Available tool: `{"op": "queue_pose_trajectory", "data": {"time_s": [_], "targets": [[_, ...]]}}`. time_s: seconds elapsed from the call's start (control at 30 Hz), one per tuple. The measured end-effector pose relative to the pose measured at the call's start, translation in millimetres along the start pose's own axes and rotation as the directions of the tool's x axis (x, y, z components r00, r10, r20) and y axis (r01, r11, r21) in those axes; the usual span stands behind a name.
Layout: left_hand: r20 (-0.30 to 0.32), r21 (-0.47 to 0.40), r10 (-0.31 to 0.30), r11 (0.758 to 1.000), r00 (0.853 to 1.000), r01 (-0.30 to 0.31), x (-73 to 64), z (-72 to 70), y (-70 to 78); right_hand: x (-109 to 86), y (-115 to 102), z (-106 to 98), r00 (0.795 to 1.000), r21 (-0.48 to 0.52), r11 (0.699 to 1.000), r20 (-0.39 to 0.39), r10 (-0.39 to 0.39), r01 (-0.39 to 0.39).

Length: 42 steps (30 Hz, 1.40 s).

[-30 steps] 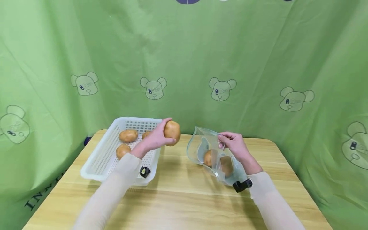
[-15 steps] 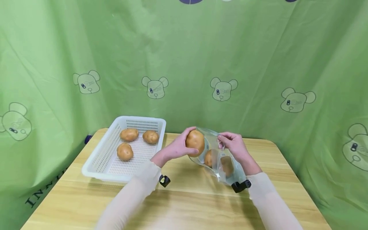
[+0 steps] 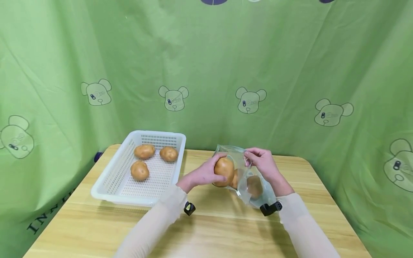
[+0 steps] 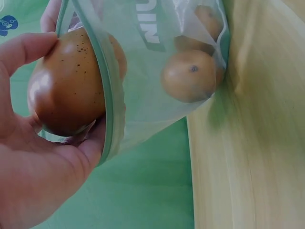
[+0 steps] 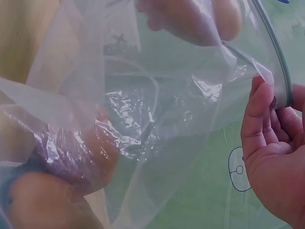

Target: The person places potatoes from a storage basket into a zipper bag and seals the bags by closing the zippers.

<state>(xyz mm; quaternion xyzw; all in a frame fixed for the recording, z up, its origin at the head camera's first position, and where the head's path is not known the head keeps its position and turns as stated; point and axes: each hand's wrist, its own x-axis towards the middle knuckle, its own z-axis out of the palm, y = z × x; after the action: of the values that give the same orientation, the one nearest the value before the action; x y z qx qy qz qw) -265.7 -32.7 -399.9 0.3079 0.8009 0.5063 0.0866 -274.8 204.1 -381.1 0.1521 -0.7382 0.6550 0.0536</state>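
My left hand grips a brown potato at the mouth of a clear zip bag. Thumb and fingers lie around the potato, and part of it is inside the bag's green-edged rim. My right hand pinches the bag's upper edge, seen close up in the right wrist view with the fingertips on the plastic. Through the film, several potatoes show lower in the bag, one of them a round potato near its bottom. The bag leans over the wooden table.
A white perforated basket stands on the table at the left with 3 potatoes, among them a near potato. A green curtain with bear-head prints hangs close behind the table's far edge.
My left hand has carried the potato rightward from above the basket's edge to the bag, then lower into its mouth. My right hand keeps its pinch on the bag's edge, nearly still.
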Motion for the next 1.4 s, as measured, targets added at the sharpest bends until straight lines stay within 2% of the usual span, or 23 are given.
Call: {"op": "queue_pose_trajectory", "data": {"time_s": [0.33,0.73,0.97,1.2,1.4], "targets": [[-0.006,-0.023,-0.053,0.998,0.999,0.053,1.1,9.4,-0.7,0.1,-0.8,-2.0,1.000,-0.012,1.000,-0.021,-0.004,0.004],[-0.016,0.029,-0.075,0.997,0.997,0.076,4.6,16.3,2.6,2.0,-3.3,-5.0,1.000,-0.001,1.000,-0.023,-0.010,0.010],[0.019,0.082,-0.046,0.996,0.999,0.044,6.5,13.7,1.4,3.9,-5.8,-8.8,0.999,0.019,1.000,-0.042,-0.018,0.019],[0.051,0.065,-0.023,0.998,0.998,0.020,7.7,10.1,3.1,5.4,-7.0,-9.6,0.997,0.033,0.999,-0.064,-0.033,0.035],[0.060,0.176,0.011,0.984,0.998,-0.021,10.2,7.5,6.0,6.4,-8.1,-9.6,0.996,0.036,0.999,-0.085,-0.022,0.025]]}}
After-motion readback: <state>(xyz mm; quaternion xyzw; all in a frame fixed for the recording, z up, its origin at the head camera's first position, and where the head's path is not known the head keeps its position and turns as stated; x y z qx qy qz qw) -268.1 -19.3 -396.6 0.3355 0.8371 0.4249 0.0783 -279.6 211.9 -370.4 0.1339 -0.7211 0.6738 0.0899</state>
